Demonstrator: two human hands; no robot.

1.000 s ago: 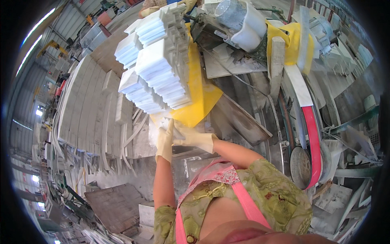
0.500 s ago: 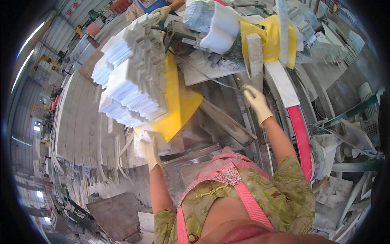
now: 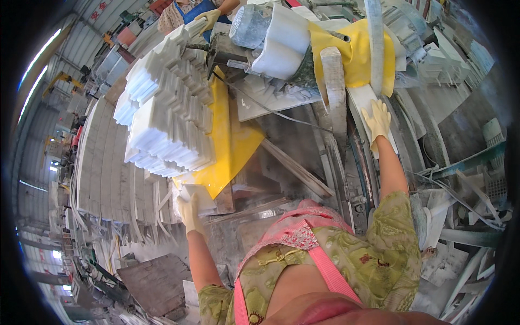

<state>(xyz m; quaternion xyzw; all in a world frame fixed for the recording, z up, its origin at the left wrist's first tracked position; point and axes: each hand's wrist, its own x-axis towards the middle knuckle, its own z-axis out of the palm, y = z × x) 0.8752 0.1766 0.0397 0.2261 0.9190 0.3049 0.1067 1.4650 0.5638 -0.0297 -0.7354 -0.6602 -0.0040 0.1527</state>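
Note:
My left hand (image 3: 190, 213), in a cream glove, is closed on the edge of a small white stone tile (image 3: 199, 196) at the near end of a yellow sheet (image 3: 230, 162). Just beyond it rises a tall stack of white stone tiles (image 3: 157, 122) with stepped edges. On the right, my gloved right hand (image 3: 377, 122) lies open, fingers spread, on a long narrow white strip (image 3: 358, 100). This strip runs away from me beneath a yellow flap (image 3: 382, 65). A worn upright post (image 3: 332, 76) stands left of the strip.
Across the stack, another person's gloved hand (image 3: 208, 20) is at its far end. A dark metal machine part (image 3: 222, 57) with a cable sits beside the stack. Wooden planks (image 3: 298, 168) cross the middle. Grey slabs (image 3: 103, 162) line the left, and green metal bars (image 3: 471, 160) the right.
My right hand has moved right and slightly forward onto the white strip. The red band that followed the strip toward me no longer shows. My left hand stays at the tile.

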